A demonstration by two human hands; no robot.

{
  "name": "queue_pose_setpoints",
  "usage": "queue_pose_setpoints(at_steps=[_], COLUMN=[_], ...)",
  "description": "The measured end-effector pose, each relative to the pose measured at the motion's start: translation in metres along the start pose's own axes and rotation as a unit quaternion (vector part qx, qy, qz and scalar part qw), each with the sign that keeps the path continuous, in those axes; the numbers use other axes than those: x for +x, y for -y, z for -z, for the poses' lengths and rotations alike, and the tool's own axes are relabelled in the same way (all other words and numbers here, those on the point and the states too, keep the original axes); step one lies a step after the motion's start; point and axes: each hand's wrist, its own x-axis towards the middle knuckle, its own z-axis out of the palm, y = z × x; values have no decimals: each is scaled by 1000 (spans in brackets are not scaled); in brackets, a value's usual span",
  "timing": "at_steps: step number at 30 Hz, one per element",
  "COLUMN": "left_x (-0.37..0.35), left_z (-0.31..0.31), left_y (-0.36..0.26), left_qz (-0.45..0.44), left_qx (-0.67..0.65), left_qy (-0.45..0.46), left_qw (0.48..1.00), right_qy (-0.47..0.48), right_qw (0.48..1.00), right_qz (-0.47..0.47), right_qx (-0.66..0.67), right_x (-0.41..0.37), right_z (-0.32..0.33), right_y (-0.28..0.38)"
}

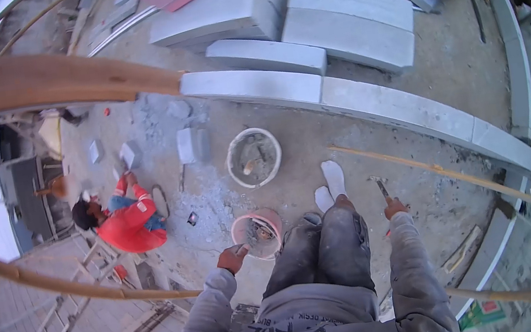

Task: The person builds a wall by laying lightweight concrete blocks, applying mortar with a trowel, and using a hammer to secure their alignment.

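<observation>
My left hand (232,259) is closed beside the pink bucket (236,228). Its curled fingers overlap the lower left of the rim, and I cannot make out whether they grip it. Grey material and a tool show inside that bucket. Out to the right, my right hand (396,207) is wrapped round the handle of a short hand tool (382,187) with a narrow metal end, its exact kind too small to tell. A white bucket (234,170) with grey mix in it stands on the floor, in front of my feet.
A low wall of pale blocks (392,99) crosses ahead, with stacked blocks (347,25) behind it. A bamboo pole (443,171) lies right. A wooden beam (70,78) juts in at left. A person in red (131,222) squats left, near loose blocks (192,144).
</observation>
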Motion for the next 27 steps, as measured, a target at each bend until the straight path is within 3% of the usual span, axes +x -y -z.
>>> queue_pose_setpoints(at_steps=[1,4,6,10,12,13,15,16,20,25,27], left_x=[13,69,85,91,88,90,89,88,82,70,76], left_z=[-2,-17,-11,-4,-3,-7,-4,-2,-12,-20,-43], left_y=[-19,-27,-72,-115,-122,-118,-117,-116,-95,-71,-53], left_qz=[-10,-73,-77,-92,-96,-111,-160,-154,-70,-4,28], left_qx=[13,11,31,32,14,11,25,17,-60,-115,-130], left_qy=[20,36,39,78,66,56,50,44,25,-19,-39], left_qw=[1000,997,996,992,993,992,985,987,995,993,990], right_qy=[-29,17,-32,6,132,131,125,124,13,-25,-49], right_qw=[999,999,996,990,974,974,984,983,951,928,782], right_qz=[30,-34,-64,-92,-75,-67,27,34,298,359,570], right_qx=[-11,-12,-43,-107,-166,-173,-124,-134,-83,-93,-249], right_x=[10,-5,5,-18,-17,-15,-4,-3,27,80,91], right_z=[-7,17,5,-12,-33,-40,-43,-29,-1,-13,-17], right_y=[-12,10,7,-29,-54,-57,-56,-38,32,129,180])
